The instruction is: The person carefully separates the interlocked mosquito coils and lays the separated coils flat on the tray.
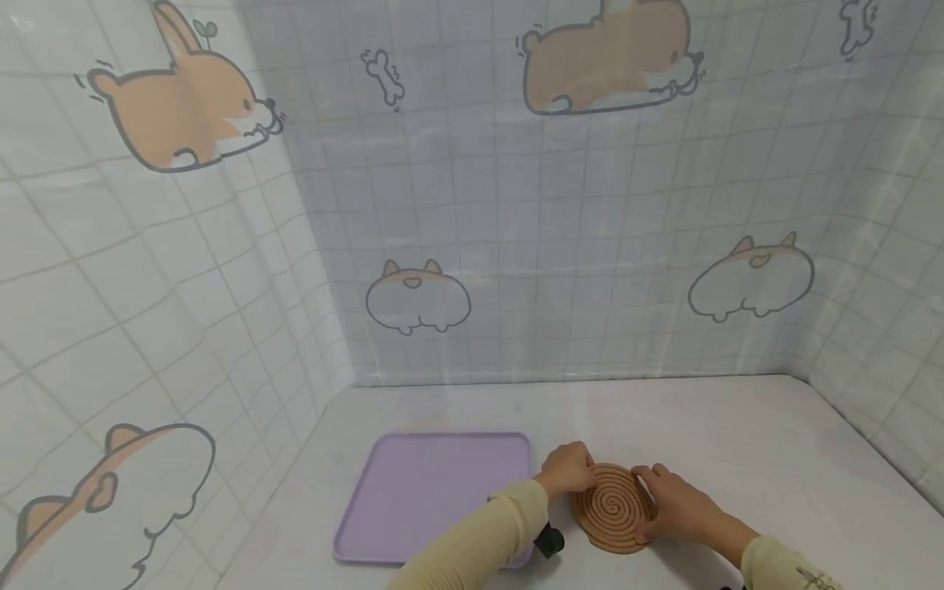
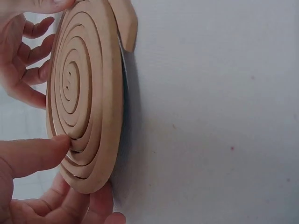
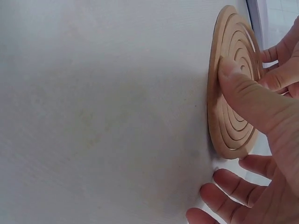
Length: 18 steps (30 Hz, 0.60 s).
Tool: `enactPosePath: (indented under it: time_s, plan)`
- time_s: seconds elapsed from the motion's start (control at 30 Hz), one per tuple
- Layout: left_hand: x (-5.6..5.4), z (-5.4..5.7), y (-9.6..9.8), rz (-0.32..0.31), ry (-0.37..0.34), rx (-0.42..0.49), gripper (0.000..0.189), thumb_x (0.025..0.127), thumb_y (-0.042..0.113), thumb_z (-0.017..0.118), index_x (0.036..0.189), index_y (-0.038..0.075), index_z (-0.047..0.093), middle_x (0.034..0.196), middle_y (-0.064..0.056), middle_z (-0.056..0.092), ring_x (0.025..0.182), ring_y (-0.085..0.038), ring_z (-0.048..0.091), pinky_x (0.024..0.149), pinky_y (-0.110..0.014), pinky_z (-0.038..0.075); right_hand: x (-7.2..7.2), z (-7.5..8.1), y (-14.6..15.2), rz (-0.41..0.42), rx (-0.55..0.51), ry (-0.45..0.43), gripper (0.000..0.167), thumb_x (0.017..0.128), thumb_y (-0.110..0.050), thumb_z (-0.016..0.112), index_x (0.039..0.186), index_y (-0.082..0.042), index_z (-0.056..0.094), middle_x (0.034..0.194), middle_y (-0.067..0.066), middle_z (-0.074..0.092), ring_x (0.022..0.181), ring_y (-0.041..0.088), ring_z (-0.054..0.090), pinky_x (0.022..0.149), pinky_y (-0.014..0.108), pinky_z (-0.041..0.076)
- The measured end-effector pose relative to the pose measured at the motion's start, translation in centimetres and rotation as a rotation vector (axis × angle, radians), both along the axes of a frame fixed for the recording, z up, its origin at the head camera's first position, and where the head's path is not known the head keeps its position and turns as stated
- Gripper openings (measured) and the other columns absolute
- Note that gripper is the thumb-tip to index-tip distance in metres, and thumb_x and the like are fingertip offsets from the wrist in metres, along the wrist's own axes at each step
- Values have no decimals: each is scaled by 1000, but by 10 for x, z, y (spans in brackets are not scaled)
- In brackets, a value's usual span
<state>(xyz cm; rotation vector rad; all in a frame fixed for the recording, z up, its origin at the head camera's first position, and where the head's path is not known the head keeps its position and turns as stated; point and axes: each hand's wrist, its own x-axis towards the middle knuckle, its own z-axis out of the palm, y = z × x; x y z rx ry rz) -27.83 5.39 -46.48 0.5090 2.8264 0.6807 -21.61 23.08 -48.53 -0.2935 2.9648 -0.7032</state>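
Observation:
A round brown spiral trivet [image 1: 614, 508] with a coiled groove pattern is held between both hands close over the white table. On its left edge, my left hand [image 1: 568, 469] grips it; in the left wrist view the thumb [image 2: 35, 156] lies on the top face and the other fingers reach below the rim. My right hand [image 1: 686, 504] pinches the right edge, its thumb [image 3: 252, 95] pressed on the top face in the right wrist view. A tapered outer end of the coil [image 2: 125, 25] sticks out from the rim in the left wrist view.
A shallow purple tray [image 1: 442, 492] lies left of the trivet, partly covered by the left sleeve [image 1: 479, 541]. A black device [image 1: 549, 541] shows at the left wrist. White gridded curtains [image 1: 560, 205] with cartoon dogs surround the white table [image 1: 752, 442].

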Motion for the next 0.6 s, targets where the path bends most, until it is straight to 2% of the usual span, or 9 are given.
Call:
enactPosePath:
  time_s: [0.13,0.23,0.27,0.37,0.47,0.5,0.6]
  plan:
    - [-3,-2,-1,1,-17,25,12,72,14,75,80,10,68,71,5,60,64,-9,52,56,-23,43,0,-1,1,0,-4,-2,94,47,-42,88,122,-1,49,99,12,51,92,31,55,71,51,48]
    - [-6,-5,-3,0,-29,63,13,71,12,76,80,9,67,74,3,60,68,-11,53,60,-25,44,-2,-1,0,-5,-51,-33,94,49,-41,87,123,1,48,96,10,51,87,27,54,69,47,48]
    - [-9,-10,-4,-10,-14,76,13,70,12,76,80,10,67,74,4,60,68,-11,53,60,-25,44,-3,-1,0,-11,-78,-47,92,51,-40,86,123,2,48,93,9,51,84,24,53,68,43,48]
    - [-10,-11,-6,-9,-20,99,14,70,12,76,81,9,66,76,3,60,71,-12,54,63,-26,45,-9,0,-2,-41,-164,-68,73,63,-35,82,116,4,51,82,5,50,73,18,48,60,33,44]
    - [-9,-9,-7,-4,-29,104,15,70,12,76,81,10,66,77,3,61,72,-12,54,64,-26,45,-16,-1,-3,-77,-193,-50,47,74,-29,76,104,3,58,74,2,50,67,15,46,56,28,40]
    - [-7,-4,-7,6,-47,100,16,70,11,76,82,9,66,78,2,61,73,-13,55,66,-26,46,-18,-1,-3,-85,-193,-42,39,76,-27,74,99,2,59,73,1,51,66,14,46,56,28,40]
    - [-5,0,-7,14,-40,105,17,70,13,76,82,11,65,78,3,60,72,-12,54,65,-25,45,-24,0,-1,-107,-195,-44,25,78,-21,73,89,-1,61,73,1,54,69,14,49,59,30,43]
